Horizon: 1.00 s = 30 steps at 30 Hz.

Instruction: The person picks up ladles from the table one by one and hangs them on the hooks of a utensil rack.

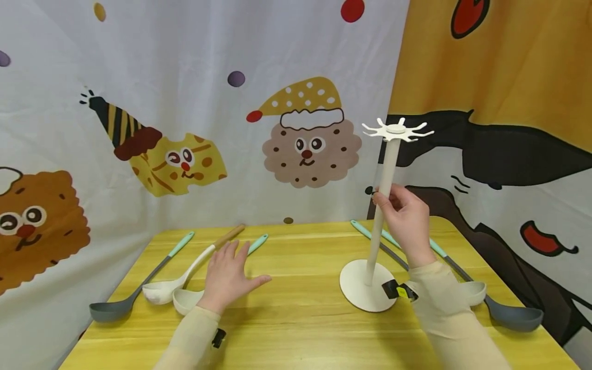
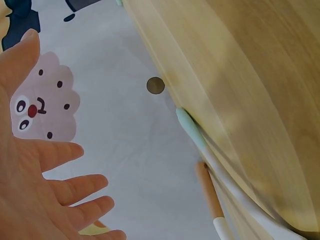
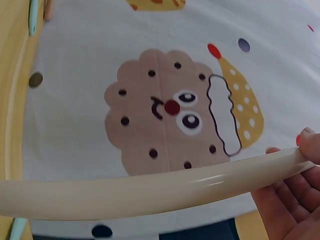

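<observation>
My right hand (image 1: 407, 221) pinches the pole (image 1: 388, 169) of a white utensil stand between thumb and fingers, a little above the pole's middle. The stand's round base (image 1: 358, 288) is at the table, and its top carries a ring of hooks (image 1: 398, 131) with nothing hung on them. In the right wrist view the pole (image 3: 150, 195) runs across to the thumb and fingers. My left hand (image 1: 227, 277) is spread, holding nothing, over a white ladle (image 1: 186, 300) with a mint handle end. Beside that lies a white ladle (image 1: 162, 292) with a wooden handle.
A grey ladle (image 1: 113, 310) with a mint handle lies at the table's left. On the right, partly behind my right arm, are another grey ladle (image 1: 515, 315), a white ladle bowl (image 1: 475, 293) and mint handles (image 1: 361, 228). A patterned curtain (image 1: 194, 77) hangs behind the wooden table (image 1: 296, 318).
</observation>
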Available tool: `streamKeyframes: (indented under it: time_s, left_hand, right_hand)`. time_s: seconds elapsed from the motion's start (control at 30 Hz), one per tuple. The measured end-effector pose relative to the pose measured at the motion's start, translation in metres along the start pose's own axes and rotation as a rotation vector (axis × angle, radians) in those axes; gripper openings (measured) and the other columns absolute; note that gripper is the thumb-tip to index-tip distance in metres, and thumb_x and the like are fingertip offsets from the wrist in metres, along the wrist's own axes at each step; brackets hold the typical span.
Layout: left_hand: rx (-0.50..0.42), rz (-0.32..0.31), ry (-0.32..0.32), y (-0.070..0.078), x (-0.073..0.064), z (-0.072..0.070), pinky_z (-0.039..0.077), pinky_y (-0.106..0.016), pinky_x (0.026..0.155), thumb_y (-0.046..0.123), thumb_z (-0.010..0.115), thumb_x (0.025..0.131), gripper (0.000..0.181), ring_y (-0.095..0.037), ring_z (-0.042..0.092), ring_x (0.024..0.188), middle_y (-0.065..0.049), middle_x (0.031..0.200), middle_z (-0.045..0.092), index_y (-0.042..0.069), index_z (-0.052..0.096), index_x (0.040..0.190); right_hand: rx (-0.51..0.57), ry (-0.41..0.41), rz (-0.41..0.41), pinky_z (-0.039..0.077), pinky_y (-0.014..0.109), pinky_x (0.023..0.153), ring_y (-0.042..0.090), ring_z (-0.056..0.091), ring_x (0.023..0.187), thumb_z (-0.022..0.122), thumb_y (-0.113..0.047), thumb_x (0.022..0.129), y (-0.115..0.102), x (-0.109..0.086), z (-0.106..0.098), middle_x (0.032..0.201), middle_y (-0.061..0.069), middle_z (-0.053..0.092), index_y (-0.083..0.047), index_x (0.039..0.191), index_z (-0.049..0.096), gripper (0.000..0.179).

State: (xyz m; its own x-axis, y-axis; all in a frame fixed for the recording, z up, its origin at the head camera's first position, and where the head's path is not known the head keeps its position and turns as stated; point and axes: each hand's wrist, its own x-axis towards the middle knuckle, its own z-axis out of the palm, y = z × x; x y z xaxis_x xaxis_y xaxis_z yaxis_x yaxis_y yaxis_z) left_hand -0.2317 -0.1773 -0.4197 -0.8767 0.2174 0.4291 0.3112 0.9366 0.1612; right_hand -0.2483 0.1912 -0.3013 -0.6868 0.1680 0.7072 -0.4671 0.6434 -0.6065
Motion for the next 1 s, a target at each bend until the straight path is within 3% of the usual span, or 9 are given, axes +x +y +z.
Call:
streamKeyframes:
  time_s: [0.23, 0.53, 1.0]
  left_hand:
    - [-0.001, -0.009, -0.003, -0.002, 0.004, 0.002, 0.03, -0.068, 0.104, 0.072, 0.072, 0.072, 0.1, -0.048, 0.044, 0.127, -0.028, 0.138, 0.049, 0.003, 0.051, 0.141]
    - [-0.012, -0.033, -0.039, -0.004, 0.009, 0.004, 0.032, -0.066, 0.103, 0.073, 0.07, 0.074, 0.1, -0.048, 0.044, 0.127, -0.027, 0.138, 0.05, 0.003, 0.049, 0.143]
    - [-0.042, -0.065, -0.078, -0.009, 0.015, 0.011, 0.032, -0.067, 0.103, 0.072, 0.069, 0.076, 0.1, -0.048, 0.042, 0.129, -0.028, 0.14, 0.048, 0.003, 0.047, 0.145]
  right_hand:
    - [0.111, -0.042, -0.012, 0.047, 0.018, 0.066, 0.018, 0.062, 0.074, 0.068, -0.02, 0.095, -0.015, 0.003, 0.023, 0.086, 0.01, 0.072, -0.004, 0.108, 0.074, 0.02]
    - [0.187, -0.069, -0.025, 0.056, 0.039, 0.074, 0.02, 0.065, 0.079, 0.07, -0.018, 0.094, -0.032, 0.006, 0.051, 0.086, 0.008, 0.071, -0.004, 0.105, 0.073, 0.018]
    - [0.298, -0.095, -0.044, 0.057, 0.039, 0.073, 0.021, 0.064, 0.079, 0.068, -0.017, 0.095, -0.05, 0.005, 0.082, 0.086, 0.009, 0.069, -0.003, 0.106, 0.072, 0.018]
